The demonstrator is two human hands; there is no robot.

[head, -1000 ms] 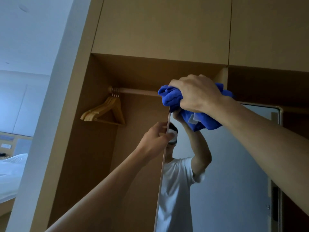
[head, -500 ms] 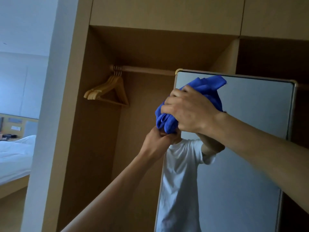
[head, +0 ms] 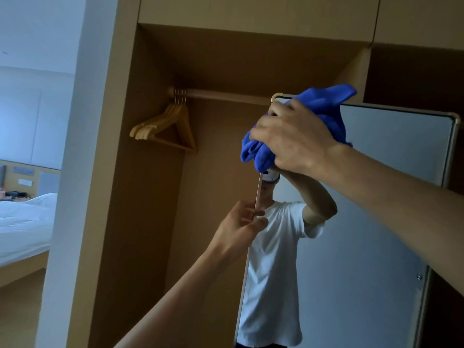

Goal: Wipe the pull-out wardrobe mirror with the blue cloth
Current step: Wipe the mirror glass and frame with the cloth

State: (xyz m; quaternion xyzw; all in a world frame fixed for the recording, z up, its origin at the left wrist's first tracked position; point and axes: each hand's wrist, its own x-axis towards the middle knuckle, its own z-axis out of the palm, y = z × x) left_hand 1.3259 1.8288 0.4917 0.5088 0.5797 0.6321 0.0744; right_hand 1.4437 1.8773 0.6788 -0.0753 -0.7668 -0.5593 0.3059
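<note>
The right hand (head: 293,139) gripped the bunched blue cloth (head: 324,109), fingers curled tight around it, and pressed it against the mirror (head: 391,146) at the upper left corner, just below the frame's rounded top edge. Part of the cloth stuck up above the frame; another fold hung below the knuckles. The left hand (head: 241,222) was lower down on the mirror's left edge, thumb and fingers pinching the thin frame. The mirror stood out from the wardrobe (head: 140,172), and its glass reflected a person in a white T-shirt with one arm raised. Behind it, a rail (head: 226,93) crossed the open bay, with wooden hangers (head: 168,126) bunched at its left end. A bed (head: 22,222) with white linen showed far left, past the wardrobe's side panel
</note>
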